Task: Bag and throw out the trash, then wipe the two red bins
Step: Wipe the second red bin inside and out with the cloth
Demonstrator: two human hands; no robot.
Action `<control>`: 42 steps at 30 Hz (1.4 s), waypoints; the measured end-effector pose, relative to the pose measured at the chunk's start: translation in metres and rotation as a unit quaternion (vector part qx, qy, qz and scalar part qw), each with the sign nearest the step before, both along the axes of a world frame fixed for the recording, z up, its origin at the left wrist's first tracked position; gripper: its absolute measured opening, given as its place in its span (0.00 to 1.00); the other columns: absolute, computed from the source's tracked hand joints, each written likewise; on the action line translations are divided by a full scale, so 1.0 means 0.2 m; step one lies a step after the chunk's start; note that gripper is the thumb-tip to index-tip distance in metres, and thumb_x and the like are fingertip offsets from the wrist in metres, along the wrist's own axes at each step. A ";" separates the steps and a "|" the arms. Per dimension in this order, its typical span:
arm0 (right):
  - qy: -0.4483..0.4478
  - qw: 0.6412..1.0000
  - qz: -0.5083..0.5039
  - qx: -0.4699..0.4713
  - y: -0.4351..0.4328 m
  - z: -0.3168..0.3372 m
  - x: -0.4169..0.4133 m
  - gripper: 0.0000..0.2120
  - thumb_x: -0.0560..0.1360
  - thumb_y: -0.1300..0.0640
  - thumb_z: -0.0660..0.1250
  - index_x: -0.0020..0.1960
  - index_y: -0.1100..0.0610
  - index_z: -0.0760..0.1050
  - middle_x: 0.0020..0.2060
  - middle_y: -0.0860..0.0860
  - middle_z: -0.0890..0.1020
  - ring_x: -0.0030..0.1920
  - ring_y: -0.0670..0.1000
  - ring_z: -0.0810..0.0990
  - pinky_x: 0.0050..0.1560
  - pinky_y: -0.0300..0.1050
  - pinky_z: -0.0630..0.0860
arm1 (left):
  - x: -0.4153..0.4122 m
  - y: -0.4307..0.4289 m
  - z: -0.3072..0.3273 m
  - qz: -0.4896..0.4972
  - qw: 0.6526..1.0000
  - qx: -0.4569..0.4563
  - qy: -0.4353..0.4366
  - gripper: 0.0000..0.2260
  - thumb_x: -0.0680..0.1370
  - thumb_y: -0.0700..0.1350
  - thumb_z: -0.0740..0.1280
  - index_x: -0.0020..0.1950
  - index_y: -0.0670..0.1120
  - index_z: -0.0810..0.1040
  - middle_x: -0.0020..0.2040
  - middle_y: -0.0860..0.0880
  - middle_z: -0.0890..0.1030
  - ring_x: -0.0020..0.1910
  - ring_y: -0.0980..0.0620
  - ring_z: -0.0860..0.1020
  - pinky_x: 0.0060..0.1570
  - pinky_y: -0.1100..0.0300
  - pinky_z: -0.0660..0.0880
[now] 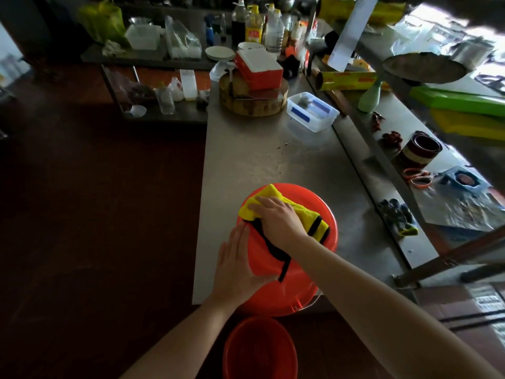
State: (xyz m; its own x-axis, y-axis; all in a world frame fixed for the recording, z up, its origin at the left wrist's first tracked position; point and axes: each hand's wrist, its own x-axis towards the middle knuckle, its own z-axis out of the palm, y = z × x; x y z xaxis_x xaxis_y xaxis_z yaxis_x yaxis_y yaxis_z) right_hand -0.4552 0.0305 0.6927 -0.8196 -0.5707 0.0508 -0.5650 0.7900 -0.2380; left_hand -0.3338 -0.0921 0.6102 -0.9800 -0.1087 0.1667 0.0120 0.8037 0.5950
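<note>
Our left hand lay flat on the upturned red bin to steady it on the counter; our right hand, fingers straight, pressed the cloth down.

Steel counter: red bin, seemingly inverted; chopping block; tub.

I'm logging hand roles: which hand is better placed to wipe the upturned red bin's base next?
Right, probably. The right hand presses the yellow cloth on the base of the red bin; the left hand lies flat against its side, holding no cloth.
</note>
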 end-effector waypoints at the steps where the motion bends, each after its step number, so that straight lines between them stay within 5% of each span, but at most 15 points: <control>1: 0.002 1.000 -0.009 0.008 -0.01 0.01 -0.04 0.22 0.80 0.55 0.62 0.73 0.44 0.73 0.73 0.46 0.72 0.74 0.53 0.67 0.72 0.51 0.63 | 0.00 0.00 0.00 0.003 1.000 -0.004 0.000 0.61 0.62 0.81 0.66 0.83 0.49 0.46 0.83 0.50 0.49 0.81 0.52 0.51 0.76 0.40 0.60; 15: 0.023 0.980 -0.173 0.100 0.40 0.03 -0.07 0.20 0.82 0.52 0.57 0.73 0.45 0.69 0.65 0.50 0.76 0.68 0.56 0.71 0.67 0.54 0.65 | -0.01 0.01 -0.01 -0.002 1.000 -0.019 -0.008 0.61 0.62 0.83 0.63 0.83 0.51 0.45 0.83 0.55 0.43 0.81 0.55 0.45 0.76 0.37 0.55; 19: 0.013 0.978 -0.173 0.116 0.50 0.04 0.07 0.24 0.79 0.50 0.64 0.75 0.46 0.67 0.67 0.51 0.74 0.69 0.56 0.70 0.70 0.55 0.65 | -0.01 0.01 0.00 -0.001 1.000 -0.019 -0.017 0.61 0.61 0.83 0.63 0.83 0.51 0.45 0.83 0.55 0.43 0.81 0.55 0.46 0.75 0.36 0.56; 23: -0.006 0.980 -0.175 0.095 0.55 0.04 0.24 0.28 0.76 0.47 0.70 0.75 0.45 0.67 0.67 0.48 0.74 0.70 0.55 0.69 0.70 0.54 0.64 | -0.01 0.00 -0.01 -0.003 1.000 -0.011 -0.020 0.62 0.61 0.84 0.63 0.83 0.52 0.43 0.83 0.55 0.43 0.81 0.55 0.45 0.75 0.35 0.56; 27: 0.005 0.983 -0.177 0.057 0.53 0.00 0.41 0.24 0.79 0.55 0.65 0.74 0.44 0.70 0.66 0.49 0.76 0.70 0.55 0.70 0.71 0.54 0.64 | -0.02 0.00 -0.02 -0.005 1.000 -0.009 -0.014 0.62 0.61 0.83 0.63 0.83 0.50 0.44 0.83 0.54 0.43 0.81 0.54 0.46 0.76 0.36 0.57; 34: 0.000 0.991 -0.135 0.010 0.29 -0.02 0.53 0.23 0.79 0.53 0.67 0.72 0.43 0.72 0.66 0.47 0.76 0.70 0.54 0.70 0.71 0.56 0.65 | -0.02 -0.01 -0.07 -0.044 0.997 0.061 -0.010 0.64 0.62 0.81 0.65 0.82 0.47 0.36 0.83 0.49 0.38 0.81 0.52 0.42 0.78 0.47 0.55; 38: -0.012 0.996 -0.085 -0.013 0.16 0.03 0.45 0.25 0.79 0.56 0.66 0.74 0.43 0.70 0.70 0.47 0.73 0.73 0.54 0.67 0.73 0.55 0.64 | -0.05 -0.02 -0.10 -0.023 0.986 0.163 -0.030 0.60 0.64 0.76 0.72 0.82 0.49 0.46 0.79 0.48 0.62 0.76 0.48 0.65 0.69 0.47 0.72; 42: 0.028 1.000 0.004 0.011 0.03 0.05 0.34 0.24 0.80 0.59 0.65 0.74 0.44 0.70 0.72 0.49 0.72 0.74 0.55 0.66 0.73 0.55 0.64 | -0.08 -0.02 -0.13 -0.011 0.993 0.115 0.001 0.49 0.66 0.77 0.67 0.80 0.55 0.56 0.73 0.57 0.69 0.71 0.56 0.70 0.66 0.54 0.73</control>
